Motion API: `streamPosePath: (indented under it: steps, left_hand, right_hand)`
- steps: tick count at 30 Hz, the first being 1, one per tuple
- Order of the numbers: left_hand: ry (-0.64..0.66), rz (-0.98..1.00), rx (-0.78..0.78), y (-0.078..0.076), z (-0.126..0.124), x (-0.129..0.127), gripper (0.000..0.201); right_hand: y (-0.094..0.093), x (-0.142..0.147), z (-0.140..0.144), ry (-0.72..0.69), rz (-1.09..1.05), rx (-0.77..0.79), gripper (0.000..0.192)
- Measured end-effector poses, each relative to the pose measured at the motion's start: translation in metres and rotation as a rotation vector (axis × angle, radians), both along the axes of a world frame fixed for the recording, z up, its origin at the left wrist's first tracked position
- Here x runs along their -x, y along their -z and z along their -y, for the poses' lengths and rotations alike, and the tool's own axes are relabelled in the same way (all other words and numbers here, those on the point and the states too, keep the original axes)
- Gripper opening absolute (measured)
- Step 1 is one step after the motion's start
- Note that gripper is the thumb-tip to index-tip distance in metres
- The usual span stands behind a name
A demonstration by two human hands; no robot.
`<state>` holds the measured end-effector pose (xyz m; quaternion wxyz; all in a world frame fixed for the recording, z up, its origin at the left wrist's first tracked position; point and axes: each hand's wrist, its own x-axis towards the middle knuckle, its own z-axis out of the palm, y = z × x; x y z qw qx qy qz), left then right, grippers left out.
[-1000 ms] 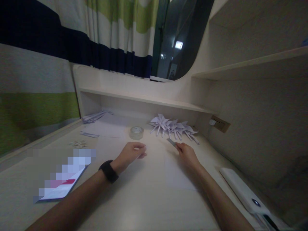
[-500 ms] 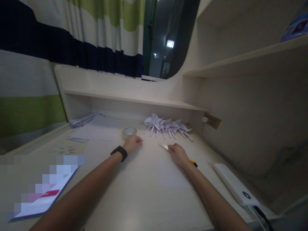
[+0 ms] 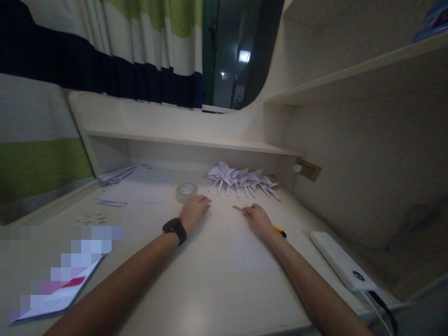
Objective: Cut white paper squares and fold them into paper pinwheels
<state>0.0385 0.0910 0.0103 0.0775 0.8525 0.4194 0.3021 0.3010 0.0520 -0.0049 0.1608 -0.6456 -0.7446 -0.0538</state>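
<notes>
My right hand (image 3: 258, 219) is wrapped round a utility knife. The knife's bare blade (image 3: 238, 209) points left past the fingertips, and its yellow handle (image 3: 279, 230) with a black end shows behind the wrist. A sheet of white paper (image 3: 250, 252) lies flat under and left of my right forearm. My left hand (image 3: 196, 213), with a black watch on the wrist, rests low over the desk with fingers stretched out and nothing visible in them. Just behind it sits a roll of clear tape (image 3: 186, 192). Several folded paper pinwheels (image 3: 241, 179) lie in a row beyond both hands.
White sheets (image 3: 140, 186) and paper strips (image 3: 121, 175) lie at the back left, near a small pile of white pieces (image 3: 91, 218). A white power strip (image 3: 336, 259) with cables lies on the right. A wall socket (image 3: 308, 169) holds a plug. Shelves overhang the desk.
My left hand has shifted slightly right and its fingers reach out straighter. The right hand stays in place with the knife, and the view has tilted a little.
</notes>
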Motion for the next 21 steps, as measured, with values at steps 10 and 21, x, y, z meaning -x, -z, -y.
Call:
streamPosePath:
  steps: [10, 21]
  left_hand:
    - [0.58, -0.231, -0.045, 0.0, 0.125, -0.026, 0.044]
    - [0.536, -0.154, 0.02, 0.0, 0.106, 0.018, 0.033]
  right_hand:
    - [-0.001, -0.001, 0.0, 0.014, 0.007, -0.019, 0.031]
    - [-0.012, 0.003, 0.007, 0.031, 0.012, -0.002, 0.029]
